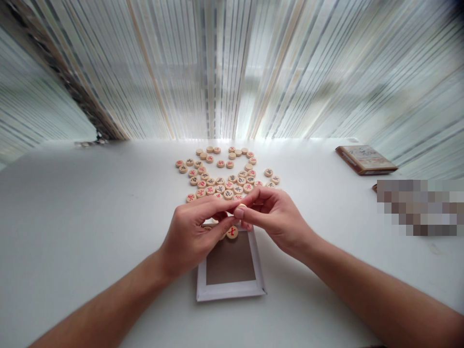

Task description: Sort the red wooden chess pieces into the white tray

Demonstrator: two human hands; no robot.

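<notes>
My left hand (192,232) and my right hand (271,215) meet fingertip to fingertip just above the far end of a shallow white box (230,291) with a brown bottom. Both hands are closed in a pinch around a small round wooden piece (242,207) held between them. One wooden disc with a red mark (232,232) lies in the box under my left thumb. Beyond the hands, several round wooden game pieces (224,175) with red or black characters lie spread on the white table (90,217).
A flat brown box lid with a picture (365,159) lies at the far right of the table. A blurred-out patch (420,207) sits below it. Striped curtains (232,67) hang behind the table's far edge.
</notes>
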